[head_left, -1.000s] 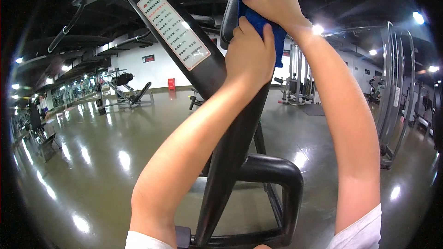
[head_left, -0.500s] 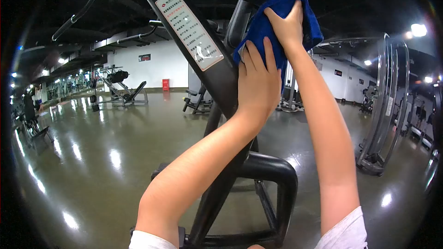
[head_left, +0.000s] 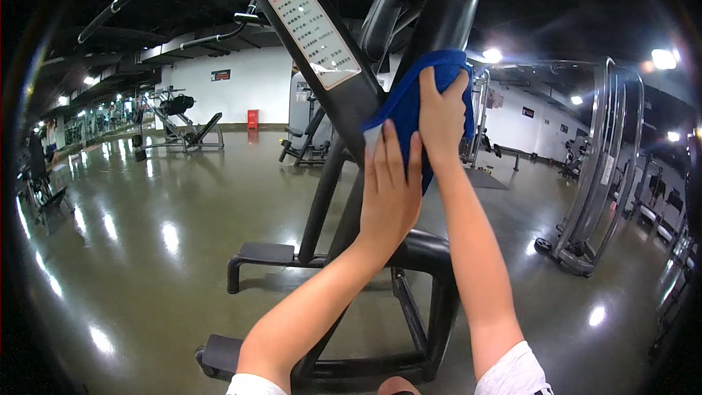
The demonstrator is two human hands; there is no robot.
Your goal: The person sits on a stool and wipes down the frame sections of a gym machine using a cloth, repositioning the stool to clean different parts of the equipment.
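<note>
A blue cloth (head_left: 409, 113) with a pale corner lies against the thick black upright of an exercise machine (head_left: 433, 29). My right hand (head_left: 444, 117) grips the cloth's right side, its fingers bent over it. Lower and to the left, my left hand (head_left: 391, 194) presses on the cloth with fingers stretched out and slightly apart. The palms of both hands are hidden from me. Left of the cloth, a slanted black beam carries a white printed label (head_left: 307, 25). My bare forearms reach up from white sleeves at the bottom.
Below my hands, the machine's black base frame (head_left: 365, 367) and a footplate (head_left: 267, 253) stand on the shiny floor (head_left: 139, 278). A cable machine (head_left: 589, 175) rises at right. Farther back are a leg press (head_left: 183, 121), a red box (head_left: 252, 118) and a white wall.
Both hands and the blue cloth have slid down along the black upright, baring its upper part. My view has shifted slightly, showing more of the footplates at lower left.
</note>
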